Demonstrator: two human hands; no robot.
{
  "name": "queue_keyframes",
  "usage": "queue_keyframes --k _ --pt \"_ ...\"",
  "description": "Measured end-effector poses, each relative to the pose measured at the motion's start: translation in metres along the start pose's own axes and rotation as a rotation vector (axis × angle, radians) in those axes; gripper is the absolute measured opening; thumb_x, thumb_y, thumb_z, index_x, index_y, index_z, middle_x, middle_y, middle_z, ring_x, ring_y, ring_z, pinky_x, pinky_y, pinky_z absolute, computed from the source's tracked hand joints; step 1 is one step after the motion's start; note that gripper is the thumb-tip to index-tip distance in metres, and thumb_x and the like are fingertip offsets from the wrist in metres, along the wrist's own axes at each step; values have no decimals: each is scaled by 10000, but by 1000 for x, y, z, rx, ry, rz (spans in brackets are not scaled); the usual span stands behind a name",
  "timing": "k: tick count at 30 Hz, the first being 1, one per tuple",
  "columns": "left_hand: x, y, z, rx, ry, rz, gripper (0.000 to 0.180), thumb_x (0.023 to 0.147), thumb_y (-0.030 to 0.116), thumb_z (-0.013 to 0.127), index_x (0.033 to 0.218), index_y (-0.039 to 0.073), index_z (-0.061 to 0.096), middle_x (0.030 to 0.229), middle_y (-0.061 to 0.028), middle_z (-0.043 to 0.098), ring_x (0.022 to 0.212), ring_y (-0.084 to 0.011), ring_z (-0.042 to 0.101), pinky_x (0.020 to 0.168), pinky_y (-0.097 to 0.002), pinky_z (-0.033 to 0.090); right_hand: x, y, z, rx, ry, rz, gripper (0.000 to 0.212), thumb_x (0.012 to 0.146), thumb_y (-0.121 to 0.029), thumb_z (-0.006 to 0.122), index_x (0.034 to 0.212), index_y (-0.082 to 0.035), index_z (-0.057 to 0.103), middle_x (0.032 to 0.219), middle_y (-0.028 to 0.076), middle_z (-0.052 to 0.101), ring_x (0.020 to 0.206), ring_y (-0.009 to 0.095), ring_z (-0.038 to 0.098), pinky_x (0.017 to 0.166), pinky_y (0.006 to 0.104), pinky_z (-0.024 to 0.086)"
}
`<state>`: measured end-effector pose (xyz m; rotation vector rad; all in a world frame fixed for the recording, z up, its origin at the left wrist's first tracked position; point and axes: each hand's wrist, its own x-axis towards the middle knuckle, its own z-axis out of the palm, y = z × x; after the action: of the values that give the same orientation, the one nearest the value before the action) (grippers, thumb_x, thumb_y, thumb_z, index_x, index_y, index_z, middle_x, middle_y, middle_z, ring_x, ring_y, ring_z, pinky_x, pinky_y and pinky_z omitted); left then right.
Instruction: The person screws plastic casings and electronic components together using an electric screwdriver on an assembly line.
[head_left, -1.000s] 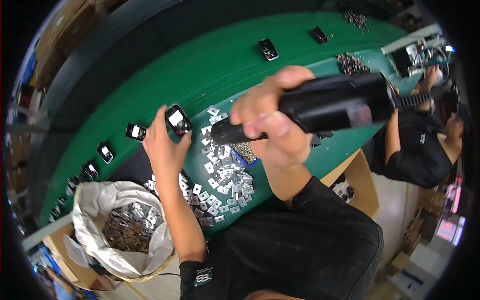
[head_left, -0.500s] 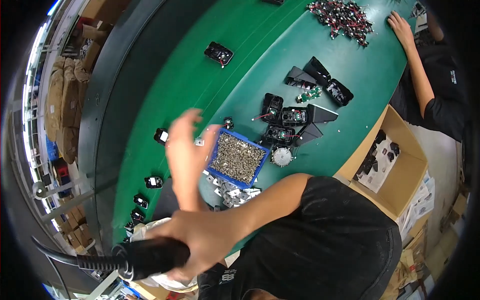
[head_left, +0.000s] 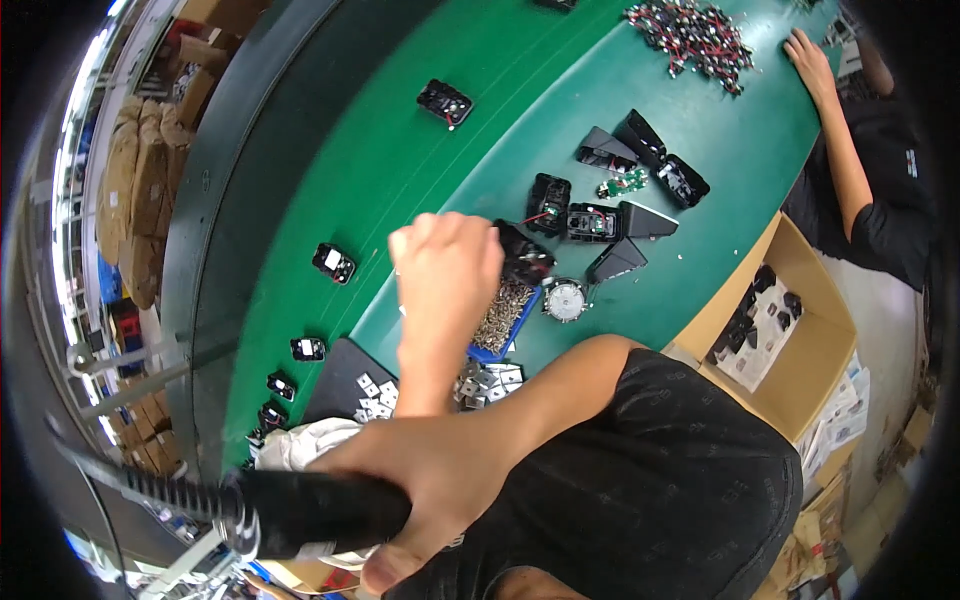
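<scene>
My left hand (head_left: 445, 262) reaches over the table with its fingers curled. At its thumb side it grips a black plastic housing (head_left: 522, 256), blurred by motion, above a blue tray (head_left: 492, 356) of small metal screws (head_left: 500, 318). The housing hides part of the tray. Nearer to me, my right hand (head_left: 440, 480) is wrapped round a black cylindrical power screwdriver (head_left: 320, 510) with a ribbed cable sleeve (head_left: 170, 492); its tip is not visible. Flat silver metal plates (head_left: 488, 385) lie beside the tray. A round silver part (head_left: 565, 300) sits to the tray's right.
Other black housings (head_left: 594, 223) and a green circuit board (head_left: 622, 184) lie farther right. Several housings (head_left: 334, 262) rest on the green belt (head_left: 370, 180). Wired parts (head_left: 690, 45) are heaped at the back. A cardboard box (head_left: 815, 330) stands right, near a co-worker's arm (head_left: 840, 150).
My left hand has moved right from beside the tray and closed on a black housing, which has shifted left over the screws. My right hand still holds the screwdriver, slightly farther right.
</scene>
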<state>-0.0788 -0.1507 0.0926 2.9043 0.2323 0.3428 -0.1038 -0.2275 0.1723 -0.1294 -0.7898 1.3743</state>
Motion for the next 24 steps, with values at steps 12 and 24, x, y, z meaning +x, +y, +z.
queue_keyframes --k 12,24 --pt "-204 -76 -40 4 142 -514 73 773 100 689 836 66 678 831 -58 634 815 -256 580 743 -379 407 6 -28 -69 -786 694 -217 375 759 -74 684 1082 56 543 729 52 580 610 130 570 645 319 533" --pt "-201 -44 -20 -277 209 -435 232 708 184 738 891 73 648 968 -46 569 950 -242 527 895 -412 342 -15 28 -101 -911 681 -405 362 765 5 674 1082 43 503 702 85 599 600 154 582 654 337 536"
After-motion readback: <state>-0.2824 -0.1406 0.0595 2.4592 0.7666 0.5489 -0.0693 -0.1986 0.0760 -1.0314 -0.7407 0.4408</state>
